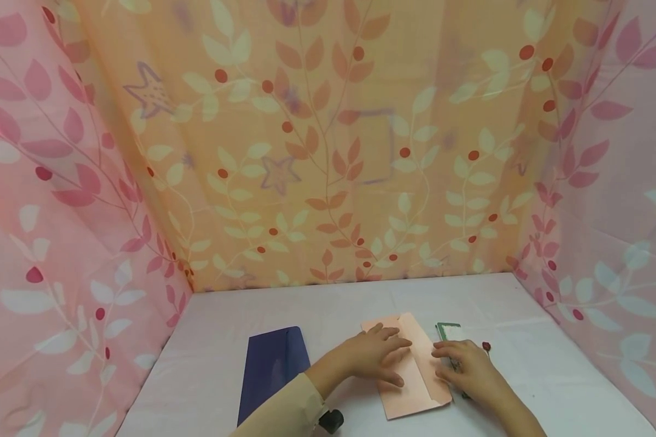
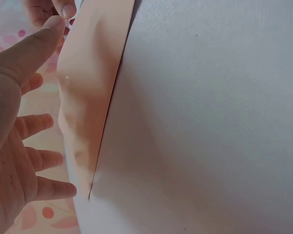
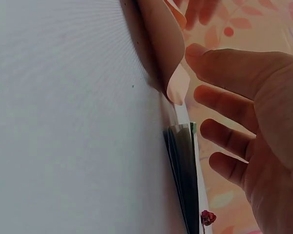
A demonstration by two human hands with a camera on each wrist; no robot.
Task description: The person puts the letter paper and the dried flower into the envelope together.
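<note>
The peach envelope (image 1: 423, 370) lies on the white tabletop (image 1: 208, 364), at 5 o'clock in the head view, with a long flap along its 3 o'clock side; the right wrist view shows its edge bowing up. The left hand (image 1: 379, 355) is over it at 9 o'clock, fingers spread wide and gripping nothing. The right hand (image 1: 467, 367) is at 3 o'clock, thumb and fingers apart and likewise holding nothing; I cannot tell whether either of the 2 hands touches the paper. Just beside the envelope at 2 o'clock is a green-bordered card (image 1: 449, 331), partly hidden by the right hand, and slightly farther out, a small red flower (image 1: 486, 346). At 9 o'clock, apart, lies a dark blue envelope (image 1: 273, 370). Leaf-patterned cloth (image 1: 317, 152) rises at 12 o'clock.
</note>
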